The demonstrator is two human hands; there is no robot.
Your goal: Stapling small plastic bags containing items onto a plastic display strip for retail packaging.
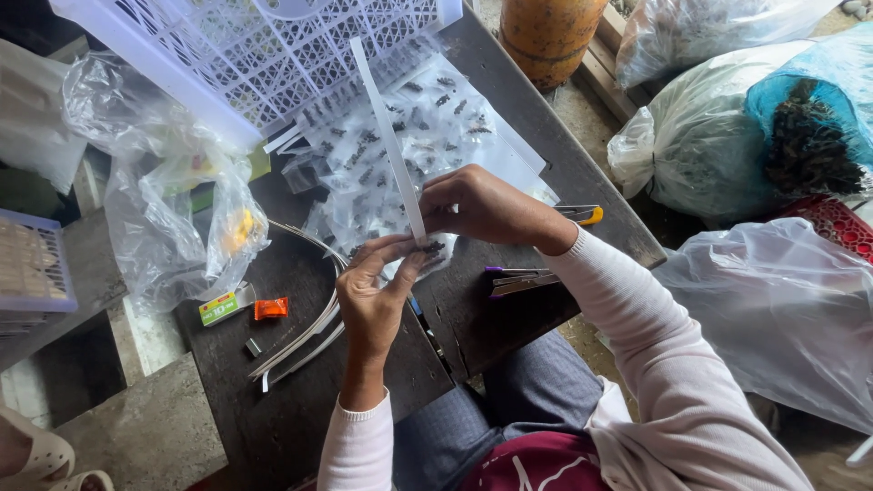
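Note:
A long white strip stands slanted over the dark wooden table, its lower end pinched between both hands. My left hand holds the strip's bottom end together with a small clear packet of dark bits. My right hand grips the same spot from the right. Behind the hands lies a pile of small clear packets with dark contents.
A white plastic lattice basket sits at the table's far end. A crumpled clear bag lies left. A purple stapler, a yellow-tipped cutter, an orange lighter and more white strips lie nearby. Large filled bags stand right.

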